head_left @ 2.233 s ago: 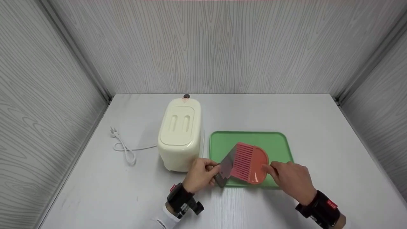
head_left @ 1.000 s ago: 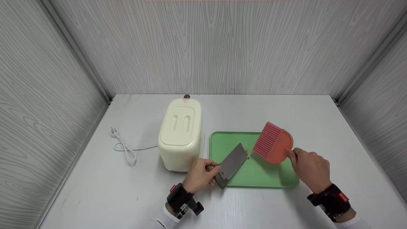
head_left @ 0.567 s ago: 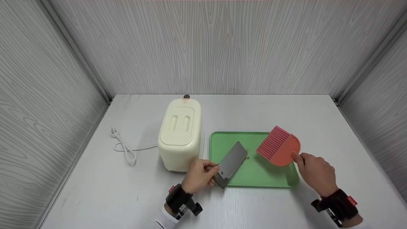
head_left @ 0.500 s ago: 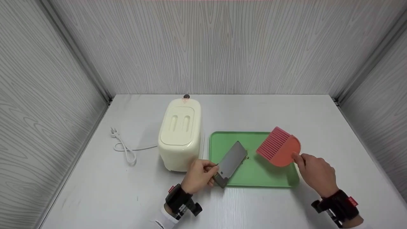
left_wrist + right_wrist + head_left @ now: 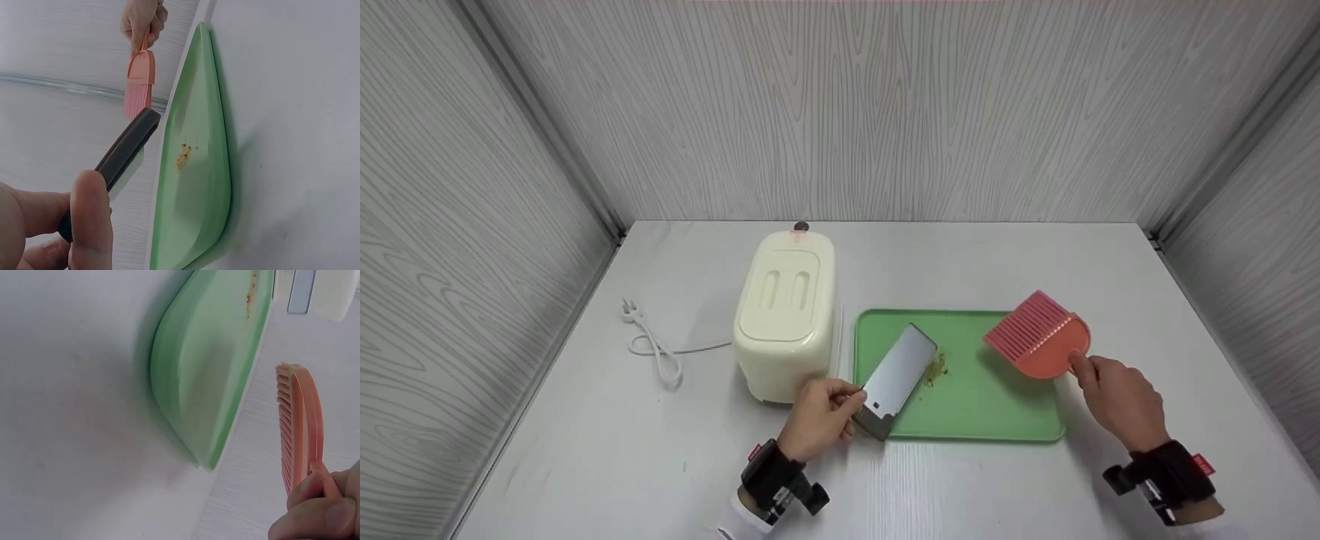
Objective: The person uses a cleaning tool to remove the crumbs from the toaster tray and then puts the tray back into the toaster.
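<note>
My left hand (image 5: 819,418) pinches a flat metal crumb tray (image 5: 898,367) by its dark end, between thumb and fingers. The tray is tilted above the left part of a green tray (image 5: 982,412). Yellow-brown crumbs (image 5: 934,369) lie on the green surface beside its far edge. My right hand (image 5: 1123,401) grips the short handle of an orange hand brush (image 5: 1054,352) with pink bristles. The brush is raised over the right side of the green tray, apart from the metal piece. In the right wrist view the brush (image 5: 304,427) shows edge-on, its bristles facing left.
A cream toaster (image 5: 784,315) with a lid on top stands just left of the green tray, close to my left hand. Its white cord (image 5: 664,364) and plug (image 5: 630,311) lie on the table farther left. Grey panels (image 5: 840,112) enclose the back and sides.
The brush has come off the crumb tray and moved right, up over the green tray's right side. The crumb tray has shifted slightly left and tilted differently; more crumbs show on the green tray.
</note>
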The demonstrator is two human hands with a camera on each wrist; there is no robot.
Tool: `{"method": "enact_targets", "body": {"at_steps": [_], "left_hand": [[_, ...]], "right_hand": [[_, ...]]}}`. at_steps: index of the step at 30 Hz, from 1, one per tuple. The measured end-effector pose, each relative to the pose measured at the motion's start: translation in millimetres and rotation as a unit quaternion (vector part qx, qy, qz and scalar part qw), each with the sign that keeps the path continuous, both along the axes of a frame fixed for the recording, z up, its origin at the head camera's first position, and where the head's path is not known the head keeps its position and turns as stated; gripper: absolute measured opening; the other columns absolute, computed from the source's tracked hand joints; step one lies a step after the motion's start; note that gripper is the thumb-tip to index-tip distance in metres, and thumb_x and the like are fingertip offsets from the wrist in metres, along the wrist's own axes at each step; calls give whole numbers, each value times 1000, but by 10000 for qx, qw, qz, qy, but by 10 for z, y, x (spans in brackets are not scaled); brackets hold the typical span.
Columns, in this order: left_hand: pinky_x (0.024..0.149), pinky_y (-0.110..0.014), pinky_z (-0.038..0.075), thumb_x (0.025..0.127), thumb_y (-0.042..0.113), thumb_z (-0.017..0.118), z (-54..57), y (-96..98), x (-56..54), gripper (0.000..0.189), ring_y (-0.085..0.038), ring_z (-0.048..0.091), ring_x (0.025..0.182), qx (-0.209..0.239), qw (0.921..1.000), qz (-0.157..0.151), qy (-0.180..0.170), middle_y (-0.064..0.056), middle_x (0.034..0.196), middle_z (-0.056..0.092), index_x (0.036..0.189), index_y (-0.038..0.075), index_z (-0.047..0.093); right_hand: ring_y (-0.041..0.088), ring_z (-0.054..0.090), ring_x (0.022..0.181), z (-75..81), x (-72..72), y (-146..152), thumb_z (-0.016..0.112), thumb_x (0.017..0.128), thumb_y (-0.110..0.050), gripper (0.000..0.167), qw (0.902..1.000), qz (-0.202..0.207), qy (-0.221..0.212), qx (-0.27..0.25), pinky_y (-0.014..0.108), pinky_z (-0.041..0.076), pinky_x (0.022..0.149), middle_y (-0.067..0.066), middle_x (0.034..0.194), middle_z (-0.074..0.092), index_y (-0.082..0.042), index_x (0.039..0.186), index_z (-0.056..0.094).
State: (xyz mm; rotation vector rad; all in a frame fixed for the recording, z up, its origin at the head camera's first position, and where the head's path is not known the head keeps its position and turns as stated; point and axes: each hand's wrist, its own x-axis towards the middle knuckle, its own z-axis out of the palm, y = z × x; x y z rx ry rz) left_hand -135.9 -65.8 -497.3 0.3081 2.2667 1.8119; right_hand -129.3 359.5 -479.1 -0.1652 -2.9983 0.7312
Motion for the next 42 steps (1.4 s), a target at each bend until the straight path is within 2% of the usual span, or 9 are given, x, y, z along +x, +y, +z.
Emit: {"method": "enact_targets", "body": {"at_steps": [5,12,17,23,29,36,42], "left_hand": [[51,-23,58,102,7,70,-34,-25,13,19,-8,60,53,30,10000,65,-31,-7,82,69,110,-10,74],[51,-28,60,103,9,70,-67,-56,23,21,-8,59,50,-97,9999,90,52,-6,80,69,112,-10,74],[51,-28,61,103,10,70,-72,-63,28,22,-7,60,51,-71,9999,107,-3,-7,81,70,112,-10,74],[52,-29,61,103,10,70,-71,-64,26,23,-8,61,52,-56,9999,119,-51,-8,84,71,113,-10,73],[52,-28,62,103,11,70,-78,-71,24,24,-8,61,52,-37,9999,111,-59,-9,87,72,114,-10,73],[52,-28,61,103,9,70,-90,-77,20,22,-8,60,52,-26,10000,84,13,-10,86,72,112,-10,73],[51,-26,59,103,9,70,-95,-82,17,22,-8,60,52,17,10000,77,42,-8,83,71,112,-11,73]], "right_hand": [[21,47,59,-36,-64,141,31,115,-52,64,9999,-93,-23,-59,32,34,48,3,65,48,-7,78,59],[23,52,62,-112,-162,330,30,115,-53,68,9997,-215,-135,-30,33,38,50,5,69,57,-3,85,65],[24,53,64,-168,-246,462,27,115,-53,69,9991,-307,-289,10,33,37,50,5,70,56,-2,88,65],[23,50,62,-224,-317,588,28,115,-51,68,9986,-410,-344,-17,32,35,49,4,67,52,-2,84,64],[22,48,62,-272,-347,682,26,115,-52,69,9976,-519,-434,-129,32,34,51,4,66,49,-3,82,62],[25,53,69,-328,-336,805,26,115,-51,70,9969,-519,-567,-138,32,37,54,7,72,56,0,89,67],[22,51,63,-359,-317,825,28,114,-52,69,9972,-528,-497,-160,32,37,50,4,65,52,-7,74,61]]}}
